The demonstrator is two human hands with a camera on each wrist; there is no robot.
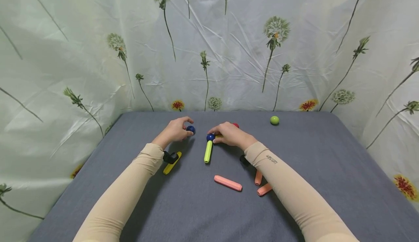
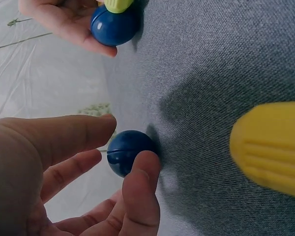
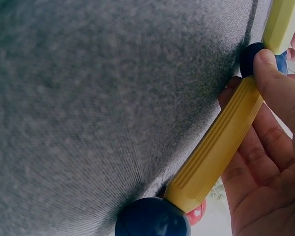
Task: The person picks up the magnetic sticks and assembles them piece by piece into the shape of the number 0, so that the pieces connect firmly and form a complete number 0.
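My left hand (image 1: 176, 130) (image 2: 83, 177) hovers around a loose blue ball (image 1: 190, 129) (image 2: 125, 151), fingers apart; one fingertip overlaps the ball in the left wrist view, and contact cannot be told. With thumb and fingers, my right hand (image 1: 230, 134) (image 3: 270, 147) grips another blue ball (image 1: 210, 137) (image 2: 113, 27) (image 3: 248, 59). From that ball a lime rod (image 1: 208, 151) (image 3: 282, 24) points toward the front. A yellow rod (image 3: 214, 147) joins it to a further blue ball (image 3: 150, 221), mostly hidden by my hand in the head view.
A yellow rod (image 1: 172, 163) (image 2: 270, 147) lies beside my left wrist. Salmon rods (image 1: 228, 183) lie at centre front, two partly under my right forearm. A red ball (image 1: 235, 125) shows behind my right hand; a green ball (image 1: 274, 120) sits at the back right.
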